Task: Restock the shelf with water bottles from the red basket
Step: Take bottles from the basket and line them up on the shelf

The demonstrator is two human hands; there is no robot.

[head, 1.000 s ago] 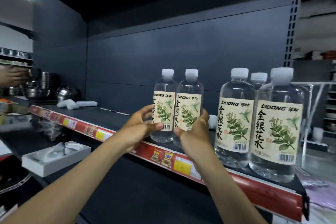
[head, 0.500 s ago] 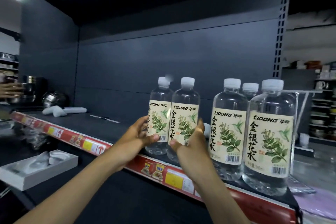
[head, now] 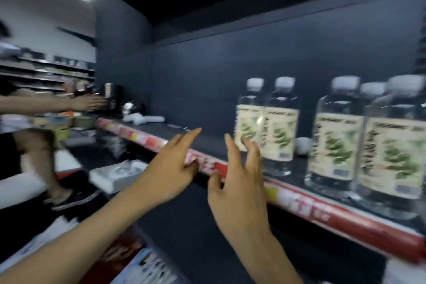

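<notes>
Both hands are empty, fingers spread: the left hand (head: 171,168) and right hand (head: 239,182) hover at the shelf (head: 207,143) edge. Two water bottles (head: 265,122) stand upright just beyond the right fingers (head: 250,152), apart from them. This placement looks finished; next comes reaching for the red basket, not in view.

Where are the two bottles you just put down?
In the head view, the two small bottles stand side by side on the dark shelf, right of the open right hand and left of the bigger bottles.
</notes>
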